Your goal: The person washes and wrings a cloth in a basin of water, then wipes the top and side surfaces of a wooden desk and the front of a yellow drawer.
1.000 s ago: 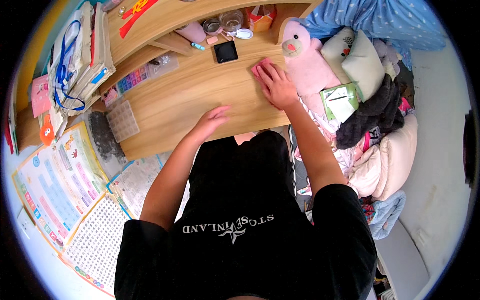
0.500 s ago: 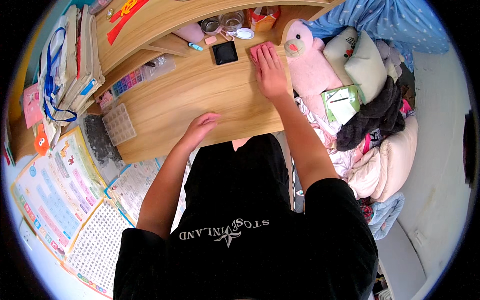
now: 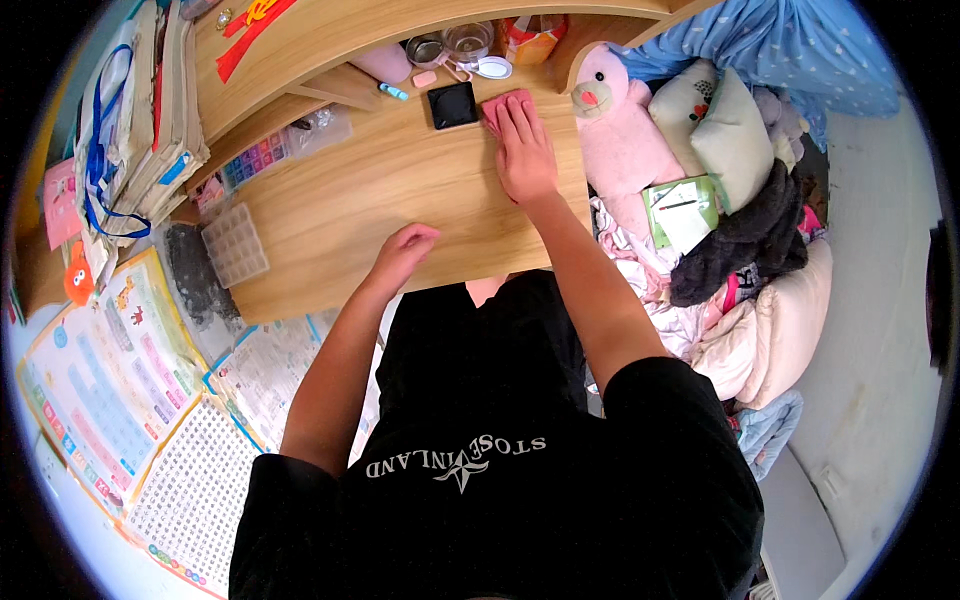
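My right hand (image 3: 525, 155) presses a folded pink cloth (image 3: 491, 112) onto the wooden desk (image 3: 370, 200), its fingers lying over the cloth. The cloth pokes out to the left of the fingers and past their tips. A square black tray-like object (image 3: 453, 106) sits just left of the cloth, with a small gap between them. My left hand (image 3: 400, 258) is at the desk's near edge, fingers loosely stretched to the right with nothing in them.
At the back of the desk are a white oval hairbrush-like item (image 3: 493, 68), glass jars (image 3: 466, 42) and a light-blue tube (image 3: 393, 92) below a shelf. A clear compartment box (image 3: 236, 244) lies at the left edge. A pink plush bear (image 3: 625, 125) and pillows are on the right.
My right hand has slid the pink cloth a little to the left, closer to the black object. My left hand has barely moved.
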{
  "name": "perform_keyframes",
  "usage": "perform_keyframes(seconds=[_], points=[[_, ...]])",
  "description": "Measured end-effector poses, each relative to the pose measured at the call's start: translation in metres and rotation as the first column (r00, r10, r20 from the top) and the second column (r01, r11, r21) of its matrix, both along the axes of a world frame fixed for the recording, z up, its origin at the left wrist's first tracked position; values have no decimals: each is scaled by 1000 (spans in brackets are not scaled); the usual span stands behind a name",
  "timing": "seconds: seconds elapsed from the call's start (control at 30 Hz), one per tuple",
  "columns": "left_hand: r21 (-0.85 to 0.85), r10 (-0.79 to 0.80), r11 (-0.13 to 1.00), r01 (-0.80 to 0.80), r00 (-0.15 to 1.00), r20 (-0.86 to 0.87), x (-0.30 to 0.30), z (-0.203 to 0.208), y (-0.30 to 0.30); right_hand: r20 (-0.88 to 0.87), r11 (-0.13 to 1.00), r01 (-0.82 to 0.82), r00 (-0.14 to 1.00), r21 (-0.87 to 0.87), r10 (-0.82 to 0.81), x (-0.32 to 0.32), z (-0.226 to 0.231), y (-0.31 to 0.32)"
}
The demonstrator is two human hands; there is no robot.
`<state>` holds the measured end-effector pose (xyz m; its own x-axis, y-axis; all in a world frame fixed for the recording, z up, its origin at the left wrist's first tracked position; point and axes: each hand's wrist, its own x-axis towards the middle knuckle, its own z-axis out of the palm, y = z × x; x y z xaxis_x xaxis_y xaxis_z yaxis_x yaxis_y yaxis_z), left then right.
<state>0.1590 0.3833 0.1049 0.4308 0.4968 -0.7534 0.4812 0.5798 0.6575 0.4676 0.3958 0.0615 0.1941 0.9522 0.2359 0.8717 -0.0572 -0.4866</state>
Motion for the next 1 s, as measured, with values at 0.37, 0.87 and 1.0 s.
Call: perform_keyframes(seconds=[0.37, 0.87, 1.0], points=[[97, -46, 994, 49, 998, -31, -14, -11, -11, -105, 985, -165, 982, -50, 159, 5, -10, -80], [71, 35, 997, -35, 999, 6, -11, -9, -12, -122, 993, -115, 986, 28, 117, 20, 7, -61], [136, -12, 991, 13, 1000, -6, -15, -16, -12, -114, 972, -43, 991, 233, 71, 35, 7, 31]])
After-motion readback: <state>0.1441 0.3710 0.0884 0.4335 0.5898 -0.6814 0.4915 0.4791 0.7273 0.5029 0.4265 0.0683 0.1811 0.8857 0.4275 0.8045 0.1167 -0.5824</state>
